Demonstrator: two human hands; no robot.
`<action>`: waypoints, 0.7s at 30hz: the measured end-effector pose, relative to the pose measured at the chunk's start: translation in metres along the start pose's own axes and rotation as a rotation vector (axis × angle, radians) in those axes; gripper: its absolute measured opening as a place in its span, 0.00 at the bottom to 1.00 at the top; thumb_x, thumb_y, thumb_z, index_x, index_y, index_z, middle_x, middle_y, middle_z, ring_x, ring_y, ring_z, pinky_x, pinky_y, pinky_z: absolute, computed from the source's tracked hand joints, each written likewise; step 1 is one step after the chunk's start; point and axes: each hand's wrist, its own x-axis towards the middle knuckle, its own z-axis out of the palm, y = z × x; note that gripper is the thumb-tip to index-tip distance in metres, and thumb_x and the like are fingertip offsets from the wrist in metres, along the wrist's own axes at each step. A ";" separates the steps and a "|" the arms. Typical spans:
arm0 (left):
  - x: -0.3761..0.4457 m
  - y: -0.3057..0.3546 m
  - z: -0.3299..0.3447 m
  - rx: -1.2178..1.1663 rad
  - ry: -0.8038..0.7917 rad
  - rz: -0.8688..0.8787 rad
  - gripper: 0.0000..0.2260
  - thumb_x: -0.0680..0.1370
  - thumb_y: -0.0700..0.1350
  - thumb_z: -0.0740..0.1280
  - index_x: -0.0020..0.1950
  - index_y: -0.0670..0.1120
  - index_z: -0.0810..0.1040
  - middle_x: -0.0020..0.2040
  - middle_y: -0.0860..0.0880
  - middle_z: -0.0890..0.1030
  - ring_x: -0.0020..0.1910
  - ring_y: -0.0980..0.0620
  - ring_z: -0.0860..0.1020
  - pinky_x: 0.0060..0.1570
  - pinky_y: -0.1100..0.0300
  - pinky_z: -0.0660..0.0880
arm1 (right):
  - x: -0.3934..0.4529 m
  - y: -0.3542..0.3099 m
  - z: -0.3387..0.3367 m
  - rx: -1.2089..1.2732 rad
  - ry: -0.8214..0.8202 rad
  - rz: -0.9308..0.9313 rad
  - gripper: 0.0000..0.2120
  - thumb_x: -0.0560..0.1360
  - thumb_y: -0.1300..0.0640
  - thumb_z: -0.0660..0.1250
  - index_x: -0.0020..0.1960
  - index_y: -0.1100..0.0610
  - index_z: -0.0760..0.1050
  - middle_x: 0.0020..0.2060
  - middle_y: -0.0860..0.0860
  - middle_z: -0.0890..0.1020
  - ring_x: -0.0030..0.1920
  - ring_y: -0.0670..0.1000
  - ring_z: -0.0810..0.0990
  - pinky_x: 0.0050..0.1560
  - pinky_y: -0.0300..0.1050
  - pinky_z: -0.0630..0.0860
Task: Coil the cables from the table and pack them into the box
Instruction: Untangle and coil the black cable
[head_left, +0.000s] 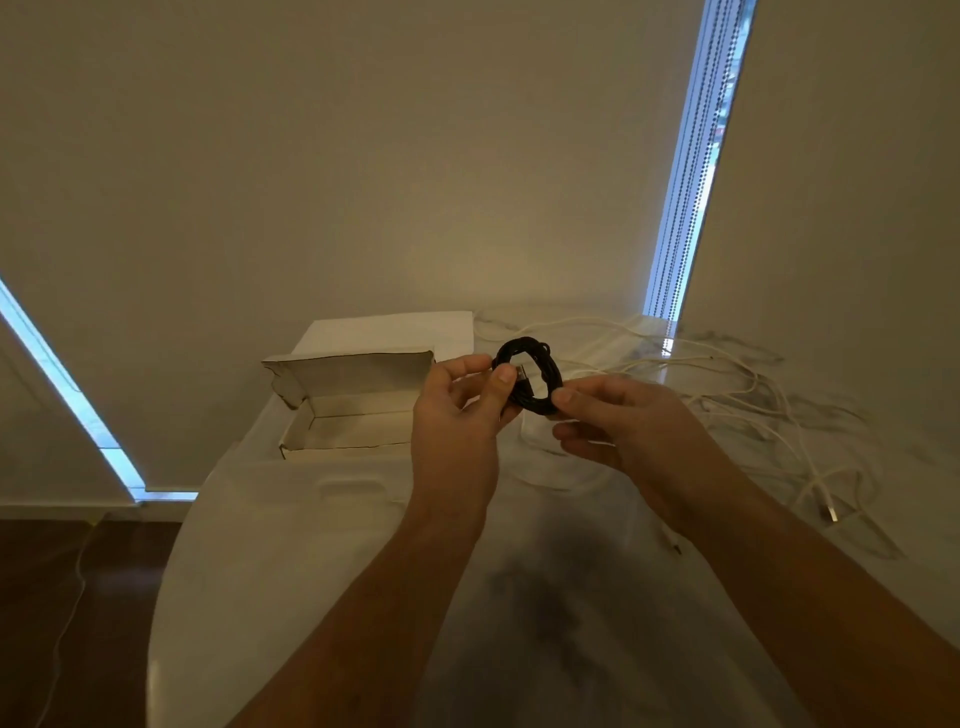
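A black cable (540, 364) is wound into a small round coil and held up above the table between both hands. My left hand (460, 415) pinches the coil's left side, with the thumb near a plug end inside the loop. My right hand (618, 421) grips the coil's lower right edge with thumb and fingers. An open white cardboard box (343, 415) sits on the table just left of my hands, its lid flap standing up; I see nothing inside it. Several white cables (748, 400) lie tangled on the table to the right.
The white marbled table (322, 571) has a rounded left edge, with dark wooden floor (62, 597) beyond it. A thin white cord trails on the floor. Pale blinds hang behind the table, with bright window gaps at left and right.
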 end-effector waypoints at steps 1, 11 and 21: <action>0.000 0.003 -0.001 0.002 0.015 -0.004 0.09 0.78 0.39 0.70 0.57 0.41 0.77 0.52 0.41 0.83 0.51 0.48 0.85 0.47 0.59 0.81 | 0.000 -0.003 0.002 0.001 0.005 -0.011 0.08 0.75 0.58 0.71 0.52 0.60 0.82 0.45 0.57 0.86 0.44 0.52 0.85 0.47 0.43 0.82; 0.022 0.034 -0.072 0.218 0.099 -0.132 0.08 0.77 0.43 0.72 0.53 0.41 0.81 0.46 0.43 0.86 0.44 0.49 0.85 0.47 0.55 0.83 | 0.013 -0.020 0.064 -0.284 -0.084 -0.079 0.11 0.72 0.56 0.76 0.51 0.58 0.78 0.37 0.53 0.86 0.37 0.49 0.86 0.38 0.39 0.82; 0.059 0.049 -0.133 0.481 0.030 -0.261 0.05 0.77 0.40 0.72 0.51 0.40 0.81 0.45 0.41 0.85 0.42 0.49 0.85 0.44 0.57 0.83 | 0.035 -0.005 0.123 -0.616 -0.082 -0.116 0.09 0.72 0.49 0.74 0.46 0.53 0.79 0.31 0.45 0.83 0.25 0.39 0.76 0.22 0.29 0.68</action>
